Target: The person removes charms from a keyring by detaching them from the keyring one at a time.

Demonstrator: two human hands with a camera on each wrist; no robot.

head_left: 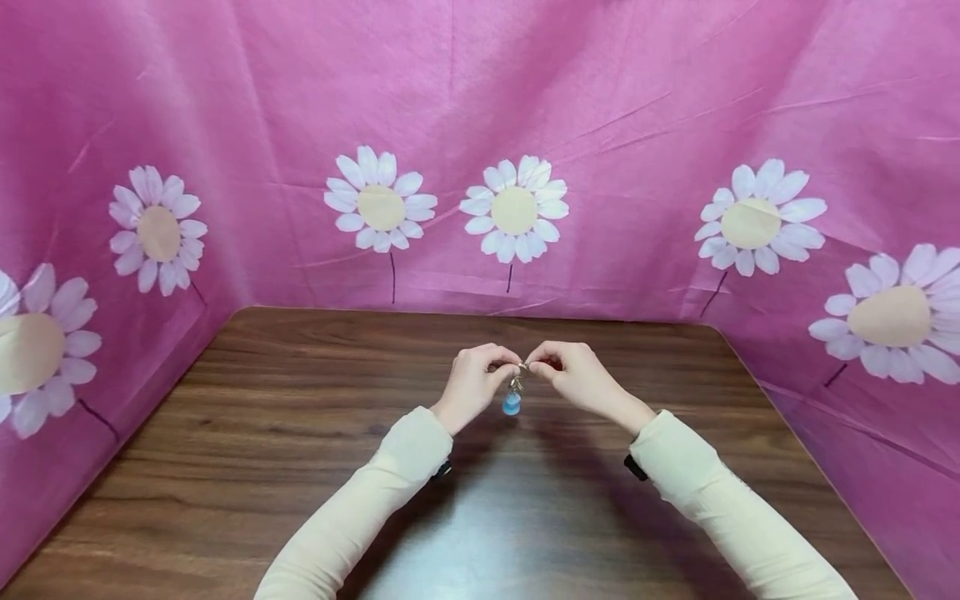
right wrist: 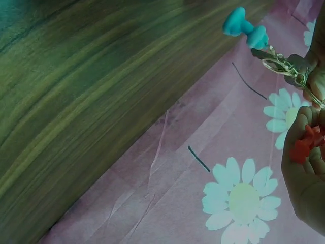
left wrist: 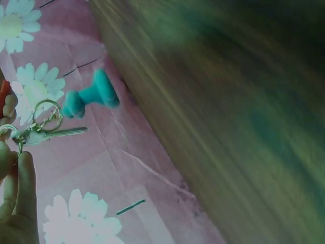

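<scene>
Both hands meet over the far middle of the table in the head view. My left hand [head_left: 471,379] pinches a metal key ring [head_left: 523,365] between thumb and fingertips, and my right hand [head_left: 577,377] pinches its other side. Below the fingers hang a key [left wrist: 66,132] and a short gold-coloured chain with a smaller ring [left wrist: 48,104]. A blue dumbbell-shaped charm [left wrist: 94,95] dangles at the chain's end, clear of the tabletop. Inside the curled fingers of the right hand sits a lumpy red piece [right wrist: 304,145], partly hidden; its kind I cannot tell.
A dark wood-grain table [head_left: 225,467] with rounded far corners spreads under both arms. Pink cloth [head_left: 600,100] printed with white daisies surrounds it at the back and both sides. Cream sleeves [head_left: 416,446] cover the forearms, with a black band [head_left: 636,467] at the right wrist.
</scene>
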